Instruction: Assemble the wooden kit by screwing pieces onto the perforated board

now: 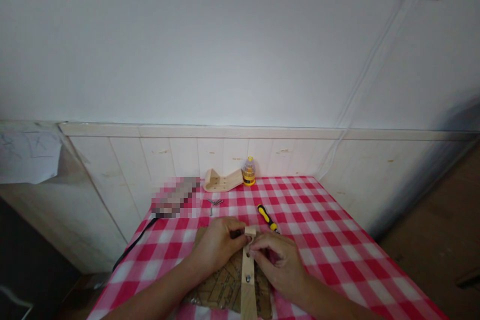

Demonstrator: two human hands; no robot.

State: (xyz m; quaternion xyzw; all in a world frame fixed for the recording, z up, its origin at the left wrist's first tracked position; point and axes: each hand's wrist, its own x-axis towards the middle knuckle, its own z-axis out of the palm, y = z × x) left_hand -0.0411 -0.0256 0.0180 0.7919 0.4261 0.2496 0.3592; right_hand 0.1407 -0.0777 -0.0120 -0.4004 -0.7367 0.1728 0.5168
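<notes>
A long wooden strip (248, 290) with a screw in it lies on a brown printed sheet (221, 287) on the red-and-white checked table (322, 240). A small wooden block (250, 231) sits at the strip's far end. My left hand (219, 247) is closed around that end from the left. From the right, my right hand (279, 260) pinches the strip just below the block; what its fingertips hold is too small to make out.
A yellow-and-black screwdriver (267, 217) lies just beyond my hands. Loose screws (214, 203) lie further back. A curved wooden piece (222, 181) and a yellow bit holder (248, 172) stand by the wall. A black cable (135, 245) hangs off the left edge.
</notes>
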